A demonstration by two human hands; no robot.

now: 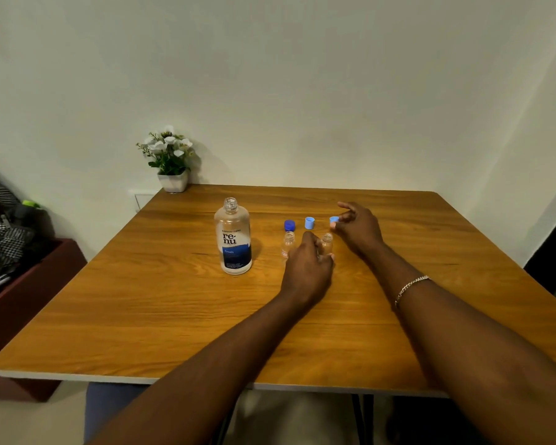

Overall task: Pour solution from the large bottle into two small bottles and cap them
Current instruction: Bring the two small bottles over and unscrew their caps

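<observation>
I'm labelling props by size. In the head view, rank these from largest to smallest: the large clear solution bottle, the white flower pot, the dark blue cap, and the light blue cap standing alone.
1. Large clear solution bottle
2. White flower pot, though it stands farther away
3. Dark blue cap and lone light blue cap: look alike, unranked

Both bare forearms reach up from the frame's lower edge. The left hand point(307, 268) curls closed at centre; the right hand point(358, 228) pinches its fingertips right of centre.
</observation>
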